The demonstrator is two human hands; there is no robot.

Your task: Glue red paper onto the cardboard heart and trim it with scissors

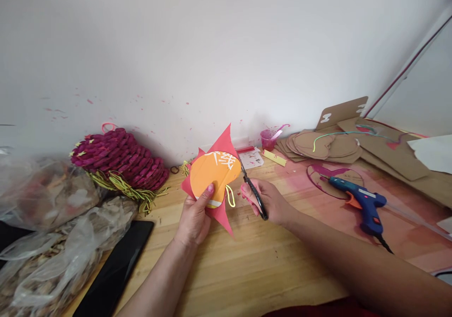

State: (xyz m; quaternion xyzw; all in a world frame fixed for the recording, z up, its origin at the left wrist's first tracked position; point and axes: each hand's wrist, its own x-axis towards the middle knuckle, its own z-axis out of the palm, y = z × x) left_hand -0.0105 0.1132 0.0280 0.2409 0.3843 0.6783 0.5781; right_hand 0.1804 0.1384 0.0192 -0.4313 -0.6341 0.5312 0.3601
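The desk (268, 260) is pale wood with visible grain, stained pink toward two o'clock. The orange disc (212, 173) and red sheet (222, 143) look like matt paper. The scissors (252, 190) have dark metal blades. The glue gun (363, 204) is glossy blue plastic. Brown cardboard pieces (325, 145) look dull; crinkled bags (45, 241) at eight o'clock are shiny clear plastic.

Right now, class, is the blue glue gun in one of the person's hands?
No, the glue gun lies on the table, apart from both hands.
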